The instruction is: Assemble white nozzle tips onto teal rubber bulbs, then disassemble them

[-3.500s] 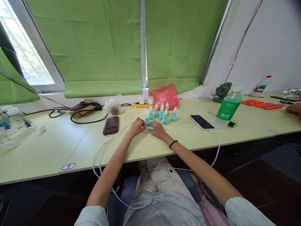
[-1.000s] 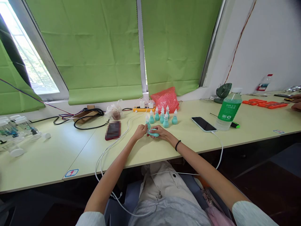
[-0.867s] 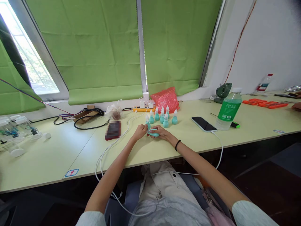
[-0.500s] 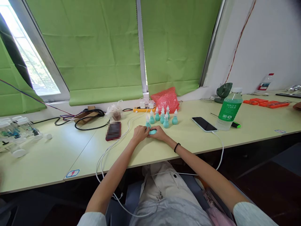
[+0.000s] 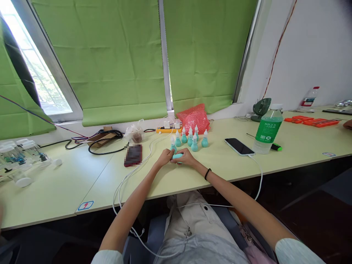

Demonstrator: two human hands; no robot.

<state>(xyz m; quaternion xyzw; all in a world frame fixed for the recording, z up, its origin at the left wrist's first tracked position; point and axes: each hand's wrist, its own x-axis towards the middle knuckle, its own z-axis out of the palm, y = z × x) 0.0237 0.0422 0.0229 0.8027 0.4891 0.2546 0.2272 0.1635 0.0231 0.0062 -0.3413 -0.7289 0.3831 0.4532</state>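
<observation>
Pretty plain outfit tbh. Pale, almost white sleeves, with the left sleeve point(image 5: 107, 257) and right sleeve point(image 5: 294, 253) both stopping high up the arm, so the forearms are bare. Soft grey top point(image 5: 192, 249) bunched over the lap, and beige trousers point(image 5: 189, 216) with one dark button point(image 5: 205, 208) at the front. One accessory: a thin black band point(image 5: 207, 173) round the wrist, just behind the right hand point(image 5: 187, 158).

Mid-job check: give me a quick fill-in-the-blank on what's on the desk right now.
1. The left hand and right hand grip ___ small bottle between them.
2. The black band sits on the ___ wrist.
3. The phone is plugged into a ___ cable.
4. The water bottle beside it has a ___ wrapper.
Missing words: one; right; white; green.
</observation>
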